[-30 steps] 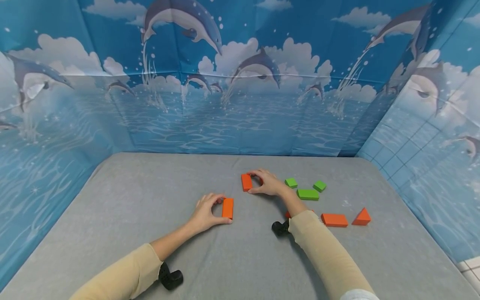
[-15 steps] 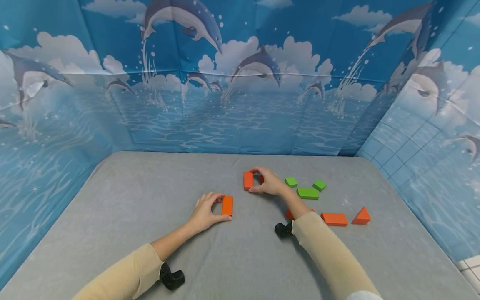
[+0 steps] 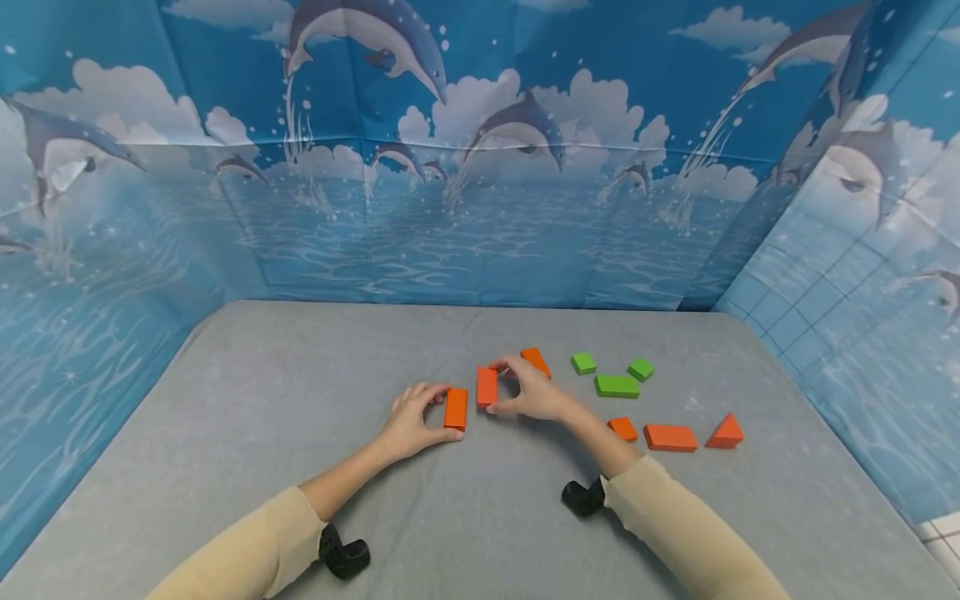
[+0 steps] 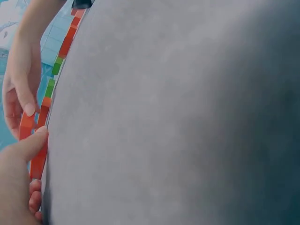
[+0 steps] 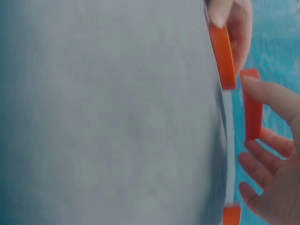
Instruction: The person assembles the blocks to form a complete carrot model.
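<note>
Your left hand (image 3: 411,421) pinches the orange block (image 3: 455,410), with the thumb at its near end and the fingertips at its far end. That block rests on the grey table (image 3: 315,367), near the middle of it, its long sides running away from you.

Your right hand (image 3: 528,389) pinches the red block (image 3: 487,387) the same way, thumb at the near end and forefinger at the far end. In the right wrist view your other fingers are parted and slightly bent. There the red block shows beyond the table's edge, against the blue backdrop (image 3: 480,242), so you hold it up off the surface. It is just to the right of the orange block and a little farther from you; a narrow gap parts the two, and their long sides run nearly parallel.

Just behind your right hand, the back block (image 3: 536,362), also orange, lies at a slant. To its right you have the left green cube (image 3: 583,363), the right green cube (image 3: 641,369) and, nearer you, the green bar (image 3: 617,387). Nearer still, beyond your right forearm, the small orange block (image 3: 622,428), the red bar (image 3: 670,437) and the red wedge (image 3: 725,432) form a row.
</note>
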Motion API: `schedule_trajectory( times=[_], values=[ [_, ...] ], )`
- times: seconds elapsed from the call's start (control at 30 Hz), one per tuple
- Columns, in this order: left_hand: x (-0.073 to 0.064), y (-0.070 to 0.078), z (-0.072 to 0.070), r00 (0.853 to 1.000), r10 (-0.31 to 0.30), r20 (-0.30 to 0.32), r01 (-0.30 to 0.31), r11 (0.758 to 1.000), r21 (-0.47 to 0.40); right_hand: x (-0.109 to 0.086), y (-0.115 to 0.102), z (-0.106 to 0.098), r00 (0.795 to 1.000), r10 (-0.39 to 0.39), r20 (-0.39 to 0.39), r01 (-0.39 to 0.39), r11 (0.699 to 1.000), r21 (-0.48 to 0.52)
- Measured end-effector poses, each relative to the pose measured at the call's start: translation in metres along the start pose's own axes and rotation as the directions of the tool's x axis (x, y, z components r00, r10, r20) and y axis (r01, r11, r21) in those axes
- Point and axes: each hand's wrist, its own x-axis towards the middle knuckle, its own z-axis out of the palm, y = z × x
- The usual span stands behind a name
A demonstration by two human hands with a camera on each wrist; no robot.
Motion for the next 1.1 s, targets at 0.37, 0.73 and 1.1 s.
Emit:
schedule_trajectory(
  times=[0.37,0.73,1.1],
  values=[
    [0.0,-0.002,-0.004,0.998,-0.024,0.051,0.026,0.999,-0.028,-0.011,-0.007,0.02,0.999,-0.033,0.024,0.035,0.998,-0.055],
    [0.001,0.001,-0.002,0.999,-0.04,0.036,0.041,0.999,-0.022,-0.013,-0.006,0.028,0.999,-0.032,-0.045,0.024,0.986,-0.166],
    [0.001,0.001,-0.001,0.999,-0.037,0.027,0.037,0.999,-0.005,-0.013,-0.004,0.03,0.999,-0.006,-0.047,-0.002,0.985,-0.17]
  ],
)
